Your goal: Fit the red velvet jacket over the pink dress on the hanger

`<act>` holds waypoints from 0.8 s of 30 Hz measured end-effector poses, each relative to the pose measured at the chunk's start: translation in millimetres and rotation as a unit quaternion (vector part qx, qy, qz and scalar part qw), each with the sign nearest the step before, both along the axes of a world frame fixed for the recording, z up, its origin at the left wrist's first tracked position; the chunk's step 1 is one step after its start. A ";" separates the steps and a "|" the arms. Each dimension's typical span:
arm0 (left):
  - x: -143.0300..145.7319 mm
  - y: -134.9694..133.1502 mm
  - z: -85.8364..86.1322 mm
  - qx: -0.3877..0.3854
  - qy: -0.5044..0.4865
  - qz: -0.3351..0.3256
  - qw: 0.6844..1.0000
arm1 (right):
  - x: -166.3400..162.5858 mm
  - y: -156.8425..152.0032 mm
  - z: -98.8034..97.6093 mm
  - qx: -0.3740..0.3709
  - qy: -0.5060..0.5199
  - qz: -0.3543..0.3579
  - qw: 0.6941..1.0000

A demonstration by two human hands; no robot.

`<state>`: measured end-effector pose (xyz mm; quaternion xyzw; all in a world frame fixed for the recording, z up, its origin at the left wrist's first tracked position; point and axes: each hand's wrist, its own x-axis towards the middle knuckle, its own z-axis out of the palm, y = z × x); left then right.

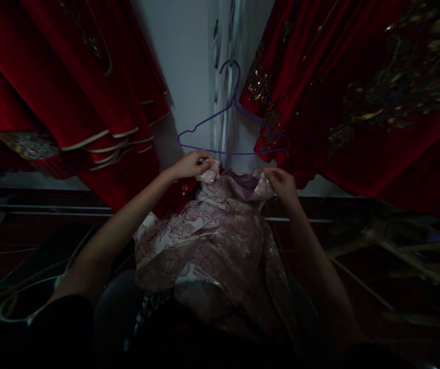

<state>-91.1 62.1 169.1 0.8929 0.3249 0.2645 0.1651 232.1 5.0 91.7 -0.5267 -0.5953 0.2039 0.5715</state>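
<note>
A pink brocade dress [220, 230] with a shiny woven pattern lies across my lap, its upper edge lifted in front of me. My left hand [195, 164] pinches the left top corner, and my right hand [281, 182] grips the right top corner. Between them the neckline sags a little and shows a purple lining [245, 183]. Just beyond the dress hangs a thin purple hanger [233, 152], its lower bar slightly above my hands. No garment is on that hanger.
Red garments with pale trim [120, 102] hang at the left. Others with gold sequins [397, 87] hang at the right. A pale wall [181, 51] and upright metal rod stand behind the hanger. Dim wooden frame pieces [404, 256] lie at the lower right.
</note>
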 end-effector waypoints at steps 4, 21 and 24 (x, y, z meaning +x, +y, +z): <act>51.9 -3.0 2.1 0.158 0.005 -0.050 0.986 | -18.2 -18.3 17.6 0.041 -0.068 -0.017 0.997; 54.5 -69.9 -30.9 0.252 0.073 -0.002 0.965 | 44.1 -3.2 -0.5 0.090 0.067 -0.192 0.975; 39.3 -75.3 -23.6 0.244 0.077 0.000 0.967 | 47.5 -4.4 4.3 0.096 0.084 -0.209 0.970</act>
